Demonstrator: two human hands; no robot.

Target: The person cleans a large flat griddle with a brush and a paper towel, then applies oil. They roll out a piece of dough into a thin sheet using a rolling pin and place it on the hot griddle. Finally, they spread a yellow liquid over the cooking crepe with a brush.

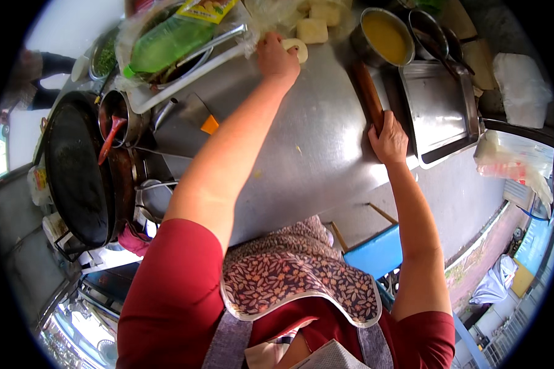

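At the far side of the steel worktop (pixel 304 124), my left hand (pixel 278 59) has its fingers around a pale round piece of dough (pixel 299 48). Pale dough blocks (pixel 312 31) lie just beyond it, partly under clear plastic film (pixel 277 14). My right hand (pixel 390 140) grips the near end of a wooden rolling pin (pixel 368 92) on the right of the worktop. The pin's far end reaches a metal pot of yellow liquid (pixel 384 38). A few small crumbs (pixel 298 148) dot the steel between my arms.
To the right sits a rectangular steel tray (pixel 441 106). A large black round griddle (pixel 78 170) stands left, beside a pot (pixel 138 117) with a red-handled brush (pixel 112 138). A scraper with an orange corner (pixel 209 124) and a green bottle (pixel 171 46) are near my left arm.
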